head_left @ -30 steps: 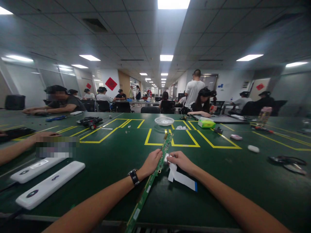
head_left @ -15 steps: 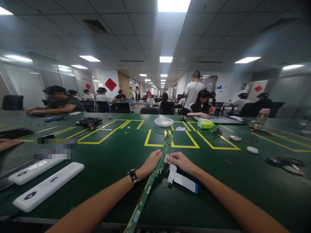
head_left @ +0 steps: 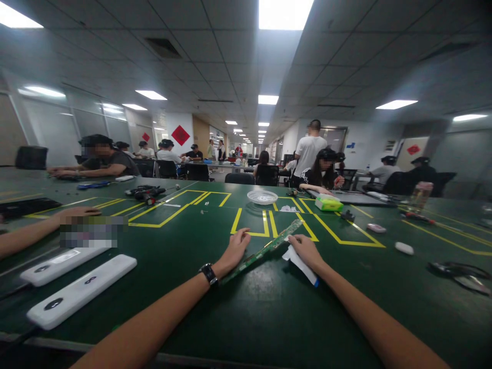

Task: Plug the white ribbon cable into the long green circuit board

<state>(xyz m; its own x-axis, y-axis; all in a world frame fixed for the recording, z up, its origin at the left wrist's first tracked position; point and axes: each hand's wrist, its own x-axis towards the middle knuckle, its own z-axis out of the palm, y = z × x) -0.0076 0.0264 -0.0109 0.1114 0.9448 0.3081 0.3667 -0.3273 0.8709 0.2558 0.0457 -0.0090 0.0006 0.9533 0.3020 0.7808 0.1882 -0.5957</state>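
A long green circuit board (head_left: 265, 250) lies slantwise between my hands, its far end up to the right. My left hand (head_left: 233, 249), with a black watch on the wrist, is beside the board's left edge, fingers apart and curved, holding nothing that shows. My right hand (head_left: 306, 249) is pinched at the board's far end, where a white flat ribbon cable (head_left: 302, 265) with a blue tip hangs below the fingers. Whether the fingers grip the cable, the board or both is hard to tell.
White power strips (head_left: 82, 292) lie at the left, near another person's hand (head_left: 79, 214). A white round basket (head_left: 262, 198) stands ahead. A green packet (head_left: 328, 203), a white mouse (head_left: 404, 248) and cables (head_left: 457, 271) are at the right.
The board has swung clockwise, its far end now further right. My left hand has let go of it and opened. My right hand has moved right with the cable. Another person's hand reaches further in.
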